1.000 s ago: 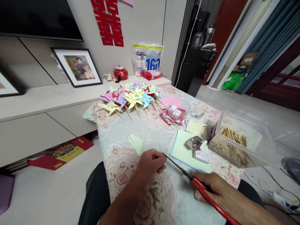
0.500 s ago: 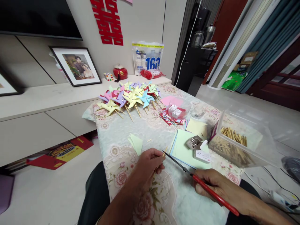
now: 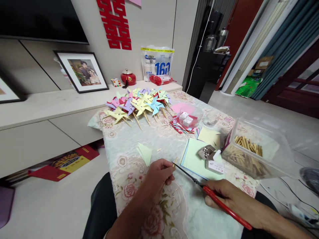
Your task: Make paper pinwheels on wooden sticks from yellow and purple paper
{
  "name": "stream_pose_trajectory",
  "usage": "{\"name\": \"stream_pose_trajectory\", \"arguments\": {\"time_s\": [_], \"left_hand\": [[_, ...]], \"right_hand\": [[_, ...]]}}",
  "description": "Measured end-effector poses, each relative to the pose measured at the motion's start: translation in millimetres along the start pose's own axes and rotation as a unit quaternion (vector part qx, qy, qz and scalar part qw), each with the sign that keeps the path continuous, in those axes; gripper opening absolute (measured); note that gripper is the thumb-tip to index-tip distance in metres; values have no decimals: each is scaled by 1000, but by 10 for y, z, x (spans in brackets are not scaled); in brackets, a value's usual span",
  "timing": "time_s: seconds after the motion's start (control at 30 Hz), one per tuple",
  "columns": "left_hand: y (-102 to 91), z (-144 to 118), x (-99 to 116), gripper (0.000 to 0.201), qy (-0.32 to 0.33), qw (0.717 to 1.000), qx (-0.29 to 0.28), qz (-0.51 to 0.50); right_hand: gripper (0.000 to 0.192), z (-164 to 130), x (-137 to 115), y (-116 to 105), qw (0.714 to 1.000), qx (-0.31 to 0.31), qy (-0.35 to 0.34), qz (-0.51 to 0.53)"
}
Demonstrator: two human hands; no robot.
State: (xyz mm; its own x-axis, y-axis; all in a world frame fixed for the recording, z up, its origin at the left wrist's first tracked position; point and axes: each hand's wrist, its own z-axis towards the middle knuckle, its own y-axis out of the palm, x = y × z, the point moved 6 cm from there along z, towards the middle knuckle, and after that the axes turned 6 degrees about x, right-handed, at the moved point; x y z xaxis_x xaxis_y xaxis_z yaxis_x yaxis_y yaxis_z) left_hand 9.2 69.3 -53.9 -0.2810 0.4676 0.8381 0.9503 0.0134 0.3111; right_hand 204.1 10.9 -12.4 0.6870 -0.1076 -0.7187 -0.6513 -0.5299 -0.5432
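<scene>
A: Report the state of the fingers.

B: Left hand (image 3: 156,176): fingers pinched on a short wooden stick (image 3: 175,161), held above the surface (image 3: 129,139). Right hand (image 3: 225,196): clenched around the red handle of the scissors (image 3: 196,181), blade tips touching the stick.

A: Step in hand?

B: By appearance, trimming the stick. Next move calls for steady blade alignment. Paper sheets (image 3: 195,159), stick box (image 3: 251,156) and pinwheels (image 3: 139,104) lie beyond.

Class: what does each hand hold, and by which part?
Left hand pinches a small wooden stick near its lower end. Right hand grips the scissors by the red handles.
</scene>
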Motion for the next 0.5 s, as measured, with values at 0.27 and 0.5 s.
{"name": "stream_pose_trajectory", "arguments": {"time_s": [0.27,0.5], "left_hand": [[1,127,-24,21,9,998,44,49],[-3,170,-19,19,12,994,54,96]], "right_hand": [[55,73,77,56,998,-8,23,50],[59,138,146,81,999,-1,25,30]]}}
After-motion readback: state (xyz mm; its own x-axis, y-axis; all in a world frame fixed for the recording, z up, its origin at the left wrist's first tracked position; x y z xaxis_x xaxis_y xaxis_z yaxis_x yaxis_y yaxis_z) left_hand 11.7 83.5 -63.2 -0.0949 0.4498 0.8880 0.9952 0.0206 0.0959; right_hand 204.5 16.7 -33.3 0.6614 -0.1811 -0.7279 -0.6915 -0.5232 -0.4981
